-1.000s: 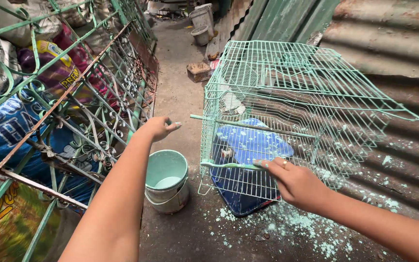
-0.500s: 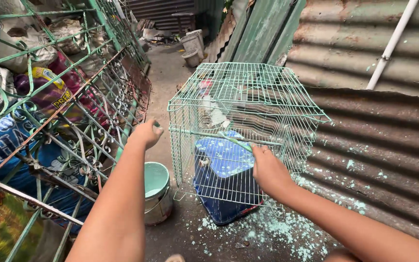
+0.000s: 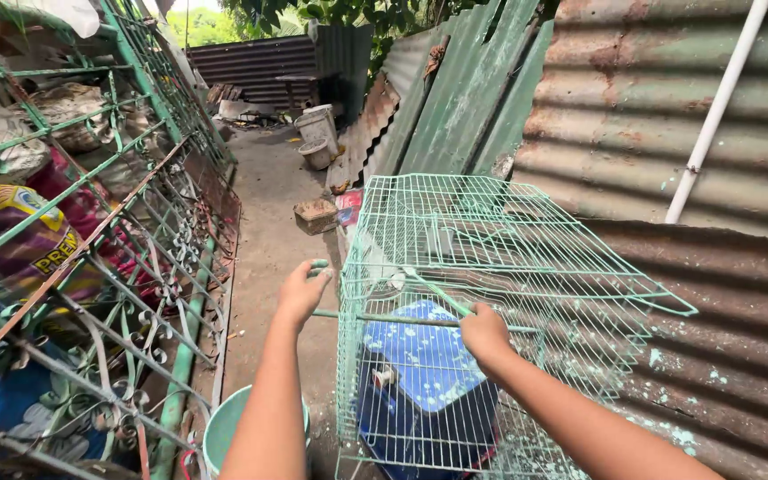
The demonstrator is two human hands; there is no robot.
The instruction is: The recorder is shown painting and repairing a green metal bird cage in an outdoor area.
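Leaning against sacks along the left side, the scrolled iron grilles (image 3: 91, 267) stand out of the way so the narrow concrete path stays open. Low in the picture a pale green paint bucket (image 3: 224, 431) sits on the ground just left of the cage, probably kept within reach for reloading. The left hand (image 3: 302, 289) is loosely curled with the fingers together, green paint on the tips; it hovers just beside the cage's near corner, close to the end of a horizontal rod (image 3: 384, 319), and I cannot tell whether it touches either. The mint-green wire cage (image 3: 508, 267) rests on the ground over a blue, paint-speckled object (image 3: 420, 373) and leans toward the rusty corrugated metal wall (image 3: 713, 293); its long axis runs from the person away toward the right. The right hand (image 3: 484, 333) is closed on a thin paintbrush (image 3: 437, 292), whose handle angles up and to the left against the cage's front wires, seemingly to coat them.
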